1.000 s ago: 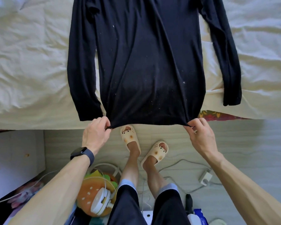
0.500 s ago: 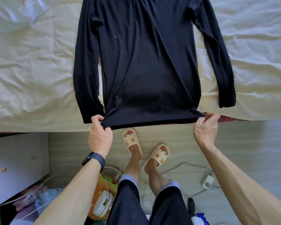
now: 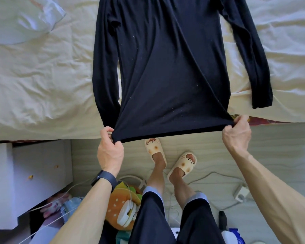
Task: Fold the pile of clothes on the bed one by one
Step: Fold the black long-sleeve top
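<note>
A black long-sleeved top [image 3: 167, 67] lies spread on the cream bedsheet [image 3: 42, 81], both sleeves stretched down along its sides. Its hem hangs past the bed's front edge and is pulled taut. My left hand [image 3: 110, 148] grips the hem's left corner with curled fingers. My right hand [image 3: 237, 133] pinches the hem's right corner. The collar end runs out of view at the top.
A pale pillow [image 3: 21, 18] sits at the bed's back left. A white cabinet [image 3: 33, 173] stands at the lower left. On the floor lie a burger-shaped plush [image 3: 120, 206], cables, a white charger [image 3: 240, 192] and my slippered feet [image 3: 167, 159].
Both hands have moved apart and lifted the hem, stretching it tight. The top has shifted slightly toward the bed's front edge.
</note>
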`<state>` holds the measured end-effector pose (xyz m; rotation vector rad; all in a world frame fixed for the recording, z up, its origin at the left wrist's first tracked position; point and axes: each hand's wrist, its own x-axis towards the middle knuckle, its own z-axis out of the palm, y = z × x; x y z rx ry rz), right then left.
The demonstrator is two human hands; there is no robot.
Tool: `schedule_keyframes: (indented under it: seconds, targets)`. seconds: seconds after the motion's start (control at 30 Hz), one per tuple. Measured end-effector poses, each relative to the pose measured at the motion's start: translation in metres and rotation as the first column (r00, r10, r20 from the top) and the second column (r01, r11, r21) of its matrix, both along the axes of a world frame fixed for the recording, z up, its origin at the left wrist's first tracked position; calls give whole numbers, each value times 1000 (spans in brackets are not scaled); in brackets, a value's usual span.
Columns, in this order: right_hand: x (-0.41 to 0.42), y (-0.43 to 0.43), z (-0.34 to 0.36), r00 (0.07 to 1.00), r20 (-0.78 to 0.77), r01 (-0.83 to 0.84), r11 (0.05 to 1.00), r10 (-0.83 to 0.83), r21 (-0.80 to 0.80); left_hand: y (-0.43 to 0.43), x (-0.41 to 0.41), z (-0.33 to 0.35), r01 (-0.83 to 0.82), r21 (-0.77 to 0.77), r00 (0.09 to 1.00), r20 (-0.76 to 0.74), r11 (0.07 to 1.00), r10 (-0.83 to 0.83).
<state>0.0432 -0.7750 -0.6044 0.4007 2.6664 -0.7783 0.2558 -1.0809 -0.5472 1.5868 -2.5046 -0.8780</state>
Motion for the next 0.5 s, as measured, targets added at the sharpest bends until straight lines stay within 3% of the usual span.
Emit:
schedule_keyframes:
  seconds: [0.1,0.17,0.27,0.4,0.5]
  targets:
    - [8,27,15,992,-122,25,999,-29,-27,-14,12,8,39,-71,994,104,997,-31]
    - [12,44,20,990,-138,-8,1000,12,29,-18,24,6,198,-99,960,221,975,-172]
    - [21,56,18,983,-40,-170,975,177,143,-9,37,-11,403,-13,840,402,915,-365]
    - [21,47,11,897,149,-440,873,416,211,7,20,-35,498,84,706,539,863,-460]
    - [13,33,6,800,381,-574,778,464,257,5,-1,-44,549,185,514,695,815,-503]
